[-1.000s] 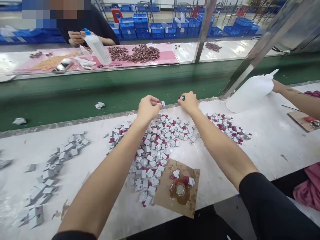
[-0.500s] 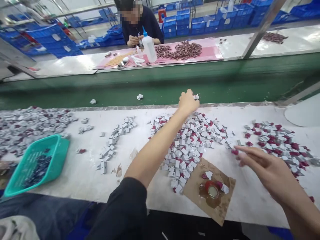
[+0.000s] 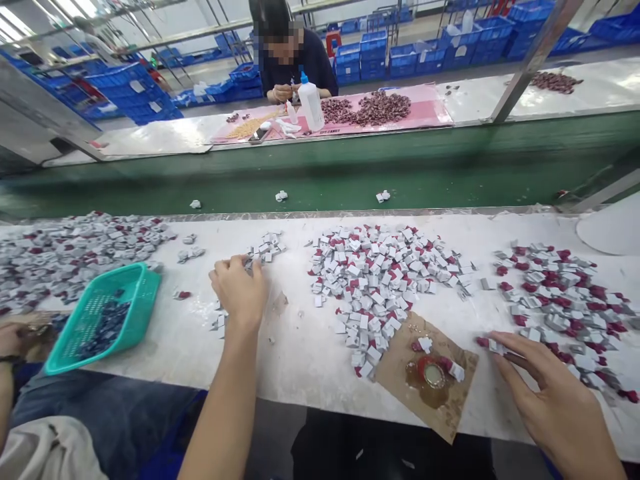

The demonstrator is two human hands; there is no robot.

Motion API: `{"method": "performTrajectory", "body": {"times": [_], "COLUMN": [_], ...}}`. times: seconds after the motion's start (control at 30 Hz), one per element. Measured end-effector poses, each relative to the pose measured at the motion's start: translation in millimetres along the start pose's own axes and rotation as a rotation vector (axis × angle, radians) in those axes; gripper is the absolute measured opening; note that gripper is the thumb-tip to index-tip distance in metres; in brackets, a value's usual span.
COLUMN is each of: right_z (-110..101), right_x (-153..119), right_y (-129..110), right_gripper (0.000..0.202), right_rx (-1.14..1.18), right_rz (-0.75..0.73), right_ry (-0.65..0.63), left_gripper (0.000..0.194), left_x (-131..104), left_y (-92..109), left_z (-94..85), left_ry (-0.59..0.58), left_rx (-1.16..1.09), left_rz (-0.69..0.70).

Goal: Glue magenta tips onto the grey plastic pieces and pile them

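Observation:
My left hand [image 3: 239, 288] is over a row of small grey blocks [image 3: 270, 247], its thumb and fingers apart with blocks showing between them; the fingertips are partly hidden. Between the thumb and fingers of my right hand [image 3: 545, 387] is a small white-and-dark-red piece [image 3: 494, 345], just above the table. Left of that hand lies brown cardboard [image 3: 400, 377] with a wet stain, a round cap [image 3: 433, 373] and a few pieces on it. A big heap of white, grey and dark red pieces [image 3: 375, 267] lies between my hands.
A similar heap [image 3: 570, 293] lies at the right, another [image 3: 90, 247] at far left beside a teal basket [image 3: 150, 293] of dark pieces. Single pieces sit on the green belt [image 3: 340, 180]. Across it a person [image 3: 300, 67] works behind a bottle [image 3: 311, 107]. A neighbour's hand [image 3: 15, 337] shows at left.
My left hand has come back from the green belt to the grey blocks at left, leaving a white piece on the belt. My right hand has moved slightly down. The view has shifted a little.

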State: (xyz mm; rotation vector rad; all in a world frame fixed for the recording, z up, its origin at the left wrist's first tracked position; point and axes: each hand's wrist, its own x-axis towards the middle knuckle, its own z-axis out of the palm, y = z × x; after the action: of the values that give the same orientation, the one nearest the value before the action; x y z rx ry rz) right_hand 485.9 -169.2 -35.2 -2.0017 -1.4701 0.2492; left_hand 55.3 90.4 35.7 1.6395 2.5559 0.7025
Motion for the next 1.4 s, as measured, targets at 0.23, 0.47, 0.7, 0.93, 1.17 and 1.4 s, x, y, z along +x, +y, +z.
{"method": "performTrajectory", "body": {"times": [0.23, 0.47, 0.7, 0.93, 1.17, 1.4], "right_z": [-5.1, -14.6, -25.9, -31.3, -14.9, -27.2], "right_x": [6.1, 6.9, 7.7, -10.0, -14.6, 3.1], "right_y": [-24.9, -36.3, -41.3, -83.9, -96.0, -102.2], "right_gripper": [0.024, 0.029, 0.019, 0.023, 0.029, 0.018], "right_rx": [0.048, 0.197, 0.276, 0.407, 0.425, 0.588], "right_rz": [-0.017, 0.114, 0.117, -0.101, -0.175, 0.009], "right_ry": [-0.023, -0.063, -0.122, -0.109, -0.178, -0.181], "left_gripper": [0.009, 0.019, 0.022, 0.032, 0.035, 0.022], "left_x": [8.8, -59.5, -104.9, -125.9, -164.9, -175.7], "left_y": [5.8, 1.9, -6.6, 4.2, 50.2, 81.3], "left_z": [3.8, -15.0, -7.0, -20.4, -22.6, -15.7], "left_ry": [-0.081, -0.262, -0.29, -0.495, -0.819, -1.026], "left_rx": [-0.024, -0.206, -0.263, -0.528, -0.847, -0.978], "left_rz": [0.055, 0.155, 0.179, 0.083, 0.124, 0.182]}}
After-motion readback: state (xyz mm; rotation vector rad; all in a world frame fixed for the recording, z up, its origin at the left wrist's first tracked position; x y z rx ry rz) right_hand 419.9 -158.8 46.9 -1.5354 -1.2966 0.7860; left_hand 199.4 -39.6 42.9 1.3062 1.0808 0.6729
